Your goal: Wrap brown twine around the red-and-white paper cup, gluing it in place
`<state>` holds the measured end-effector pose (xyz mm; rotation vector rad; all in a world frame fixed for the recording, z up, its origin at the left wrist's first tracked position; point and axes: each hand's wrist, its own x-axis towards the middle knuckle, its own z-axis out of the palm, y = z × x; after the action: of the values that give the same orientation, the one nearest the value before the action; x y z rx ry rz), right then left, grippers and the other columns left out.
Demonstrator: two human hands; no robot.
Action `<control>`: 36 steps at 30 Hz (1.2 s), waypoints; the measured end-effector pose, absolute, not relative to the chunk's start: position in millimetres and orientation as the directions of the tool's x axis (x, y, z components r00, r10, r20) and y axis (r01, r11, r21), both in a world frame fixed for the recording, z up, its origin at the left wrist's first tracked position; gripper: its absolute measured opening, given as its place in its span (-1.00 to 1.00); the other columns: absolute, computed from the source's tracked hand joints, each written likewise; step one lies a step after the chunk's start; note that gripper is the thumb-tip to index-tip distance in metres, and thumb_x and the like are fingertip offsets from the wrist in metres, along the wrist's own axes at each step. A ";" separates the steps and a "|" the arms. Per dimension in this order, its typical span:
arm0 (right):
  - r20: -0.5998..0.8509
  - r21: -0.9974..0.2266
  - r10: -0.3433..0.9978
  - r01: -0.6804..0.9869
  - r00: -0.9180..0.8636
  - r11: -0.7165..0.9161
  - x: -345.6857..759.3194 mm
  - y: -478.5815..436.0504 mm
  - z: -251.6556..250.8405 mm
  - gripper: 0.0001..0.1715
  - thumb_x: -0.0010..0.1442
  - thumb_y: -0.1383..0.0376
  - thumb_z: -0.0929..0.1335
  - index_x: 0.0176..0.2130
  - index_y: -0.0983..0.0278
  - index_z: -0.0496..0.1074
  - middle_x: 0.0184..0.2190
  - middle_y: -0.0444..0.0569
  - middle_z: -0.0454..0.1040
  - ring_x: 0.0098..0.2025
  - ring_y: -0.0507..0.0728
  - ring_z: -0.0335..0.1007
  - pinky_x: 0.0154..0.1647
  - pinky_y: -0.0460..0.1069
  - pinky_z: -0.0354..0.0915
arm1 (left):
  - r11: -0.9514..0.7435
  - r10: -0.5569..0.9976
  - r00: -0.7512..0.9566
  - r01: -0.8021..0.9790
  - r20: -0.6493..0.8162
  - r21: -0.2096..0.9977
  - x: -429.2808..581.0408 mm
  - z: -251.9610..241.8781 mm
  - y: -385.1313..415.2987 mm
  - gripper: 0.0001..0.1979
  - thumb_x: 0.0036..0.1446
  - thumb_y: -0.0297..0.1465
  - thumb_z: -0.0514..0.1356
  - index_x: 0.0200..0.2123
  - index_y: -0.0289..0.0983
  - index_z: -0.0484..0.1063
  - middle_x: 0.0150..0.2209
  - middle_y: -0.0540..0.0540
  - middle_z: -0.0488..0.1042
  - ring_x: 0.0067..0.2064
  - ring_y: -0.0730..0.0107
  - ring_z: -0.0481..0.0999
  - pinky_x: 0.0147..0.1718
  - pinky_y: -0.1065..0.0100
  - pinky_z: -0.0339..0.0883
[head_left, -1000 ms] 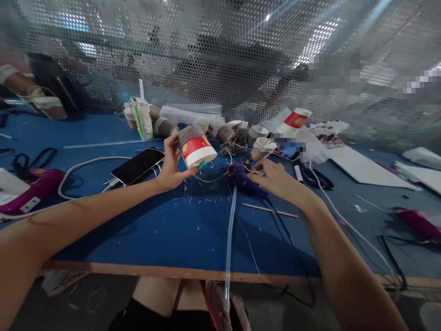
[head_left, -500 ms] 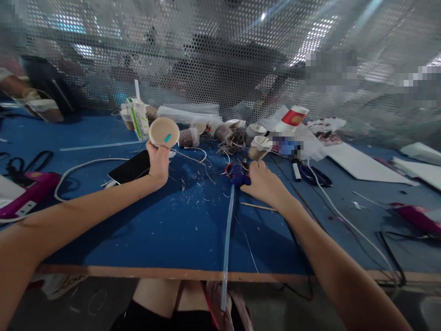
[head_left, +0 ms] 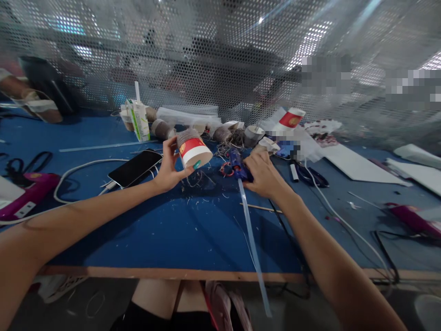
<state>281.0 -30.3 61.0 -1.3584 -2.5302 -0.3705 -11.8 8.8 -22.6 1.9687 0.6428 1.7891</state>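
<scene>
My left hand is closed around a paper cup, red and white, with grey-brown twine wound around its far end. The cup is tilted on its side above the table, its white end towards me. My right hand grips a blue glue gun just right of the cup. Out of the gun's back end runs a long clear glue stick, reaching past the table's front edge. The gun's nozzle is hard to make out. Gun and cup are apart.
A phone with a white cable lies left of the cup. Behind stand a drink carton, twine-wound cups and tangled twine. A wooden stick lies near my right wrist. Purple power strips sit left and right. Someone's hand shows far left.
My left hand has moved right and turned the cup, so its red side now shows. The glue gun has tilted in my right hand, and the glue stick's near end has swung right.
</scene>
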 end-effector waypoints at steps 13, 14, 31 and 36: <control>0.402 -0.698 0.897 0.574 -0.181 0.429 249.3 -53.7 50.1 -0.58 0.21 -0.08 0.28 -0.39 0.20 0.37 -0.65 -0.13 0.40 -0.59 0.10 0.35 -0.48 0.02 0.33 | -0.830 0.552 0.148 0.193 0.820 0.524 -12.7 -22.5 9.2 -0.11 0.00 -0.05 0.37 0.26 -0.12 -0.04 0.18 -0.26 0.13 0.24 0.00 0.29 0.14 -0.02 0.41; 0.376 -0.756 0.910 0.511 -0.174 0.410 245.4 -56.8 50.1 -0.55 0.20 -0.11 0.28 -0.39 0.20 0.38 -0.68 -0.14 0.40 -0.63 0.09 0.34 -0.54 0.02 0.32 | -0.828 0.554 0.157 0.209 0.817 0.521 -12.7 -22.2 9.2 -0.12 0.00 -0.10 0.38 0.26 -0.14 -0.02 0.19 -0.27 0.12 0.25 -0.01 0.28 0.15 -0.04 0.40; 0.478 -0.613 0.844 0.596 -0.244 0.519 211.9 -96.5 47.7 -0.89 0.08 0.26 0.36 -0.46 0.23 0.41 -0.54 -0.09 0.43 -0.52 0.06 0.36 -0.52 -0.04 0.28 | -0.848 0.472 0.194 0.368 0.860 0.382 -9.8 -8.5 0.0 -0.17 -0.18 -0.58 0.34 0.20 -0.19 0.16 0.10 -0.17 0.28 0.15 0.13 0.38 0.17 0.03 0.39; 0.500 -0.588 0.829 0.605 -0.250 0.537 210.4 -93.2 45.7 -0.86 0.08 0.26 0.34 -0.48 0.24 0.38 -0.56 -0.11 0.39 -0.53 0.04 0.31 -0.49 -0.03 0.24 | -0.843 0.457 0.242 0.424 0.856 0.331 -9.4 -3.6 -6.9 -0.19 -0.17 -0.58 0.35 0.19 -0.19 0.18 0.09 -0.16 0.32 0.14 0.12 0.37 0.15 0.03 0.38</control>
<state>210.4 -93.2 45.7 -1.1639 -1.9660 0.3508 -9.4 -6.9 -3.6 2.4519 0.8706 1.7064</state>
